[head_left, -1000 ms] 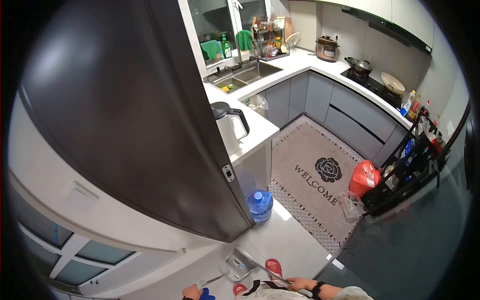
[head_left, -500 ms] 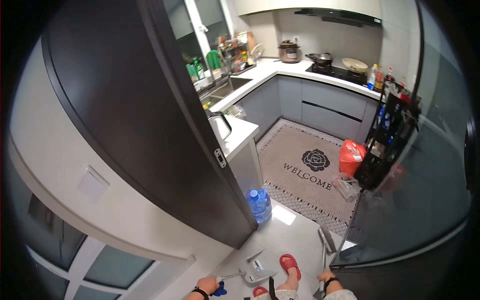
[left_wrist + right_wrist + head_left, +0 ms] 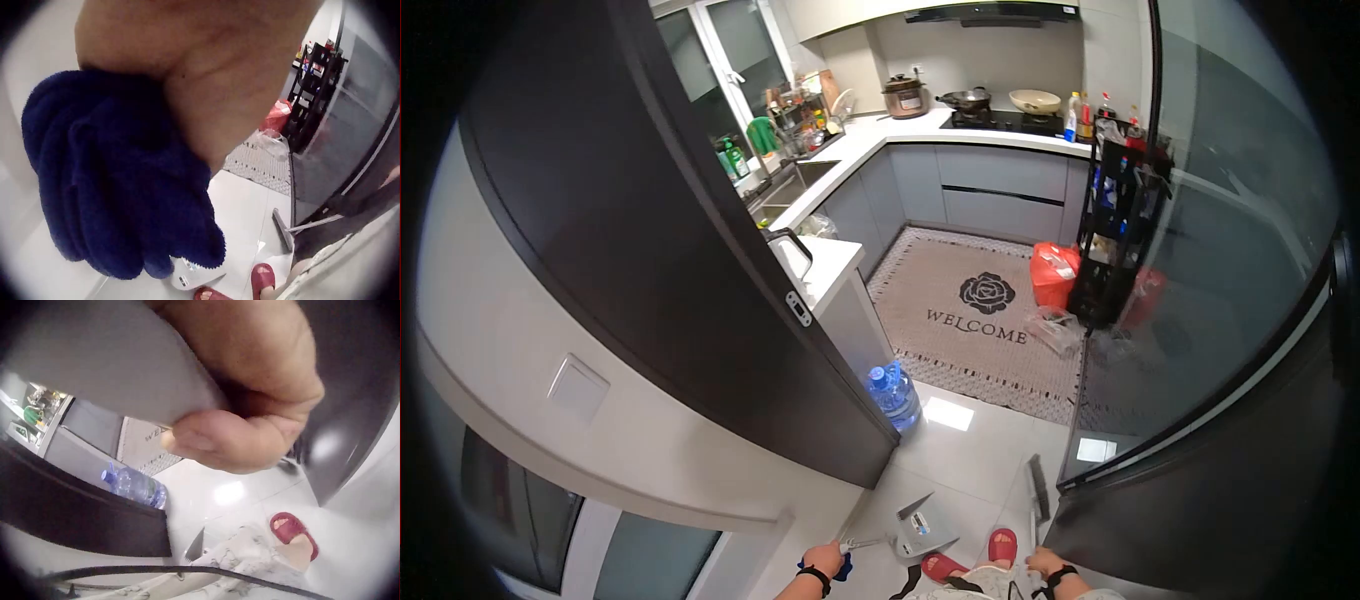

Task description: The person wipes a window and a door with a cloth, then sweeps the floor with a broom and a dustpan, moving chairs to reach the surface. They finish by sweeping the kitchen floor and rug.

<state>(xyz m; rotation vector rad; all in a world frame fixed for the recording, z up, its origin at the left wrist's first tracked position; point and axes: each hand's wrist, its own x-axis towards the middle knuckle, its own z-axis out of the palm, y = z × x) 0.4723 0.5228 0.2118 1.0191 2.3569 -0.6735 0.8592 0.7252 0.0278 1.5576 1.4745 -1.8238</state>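
Observation:
In the head view my left hand (image 3: 825, 560) grips the handle of a grey dustpan (image 3: 935, 530), which is low over the pale floor tiles. A dark blue cloth (image 3: 119, 181) is bunched at that same hand and fills much of the left wrist view. My right hand (image 3: 1045, 562) grips the broom's handle, seen close up as a grey shaft (image 3: 119, 362) under curled fingers and thumb. The broom head (image 3: 1039, 474) is at the tiles beside the glass door's edge, right of the dustpan. Red slippers (image 3: 1002, 545) are between the two tools.
A dark door (image 3: 630, 250) stands at left, with a blue water jug (image 3: 895, 398) by its edge. A glass door (image 3: 1240, 270) is at right. Beyond lie a welcome mat (image 3: 960, 290), a red bag (image 3: 1054, 275), a black rack (image 3: 1115, 230) and a counter (image 3: 870, 140).
The broom has swung from across the dustpan to the right side by the glass door. The head view has turned right, and the slippered feet have shifted. Both hands keep their hold.

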